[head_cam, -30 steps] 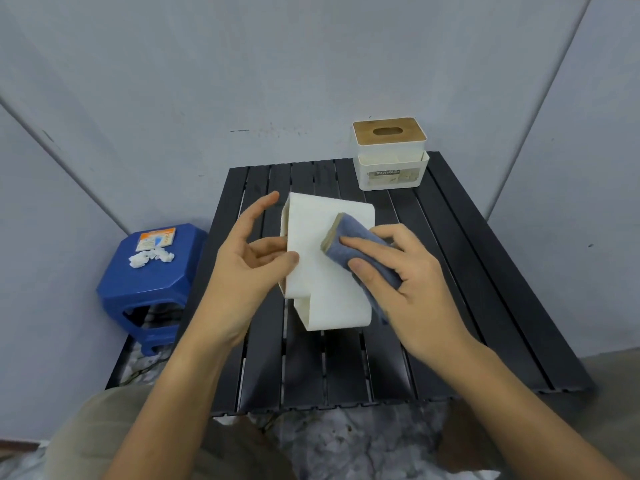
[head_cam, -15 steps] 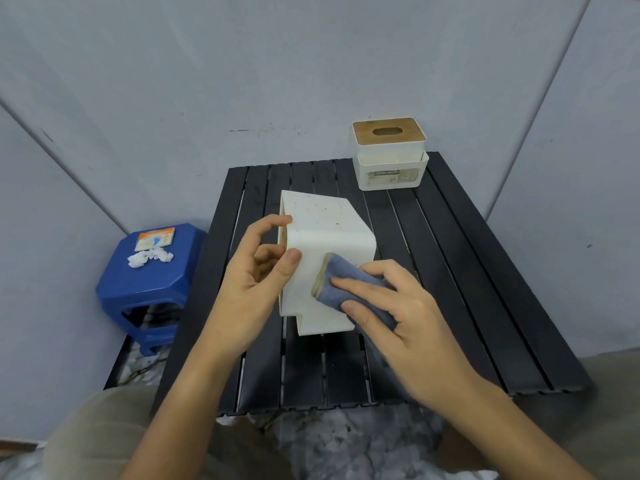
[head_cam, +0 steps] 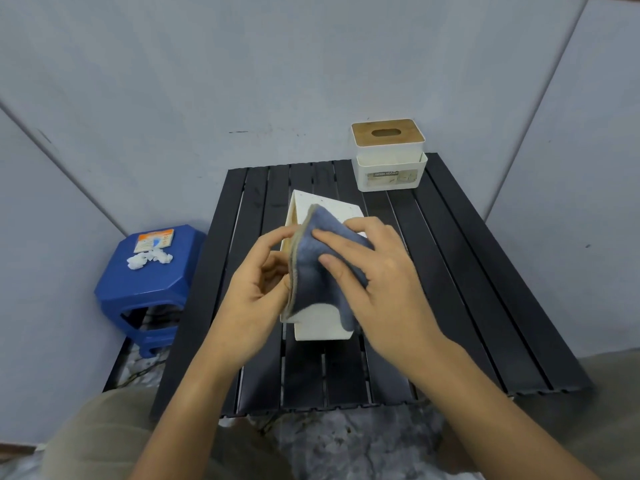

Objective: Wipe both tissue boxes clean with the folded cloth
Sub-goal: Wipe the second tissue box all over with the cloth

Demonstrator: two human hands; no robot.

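At frame centre the left hand (head_cam: 256, 289) gripped the tipped white tissue box (head_cam: 320, 329) on the worktop (head_cam: 467, 289); right hand (head_cam: 374, 278) fingers lay flat, pressing the folded cloth (head_cam: 311, 271) against it. Hard strokes could skid the box from that grip

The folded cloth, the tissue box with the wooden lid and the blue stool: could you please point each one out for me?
folded cloth (head_cam: 320, 268): head view, on its blue upper face.
tissue box with the wooden lid (head_cam: 389, 176): head view, on its white front wall.
blue stool (head_cam: 152, 282): head view, on its seat.
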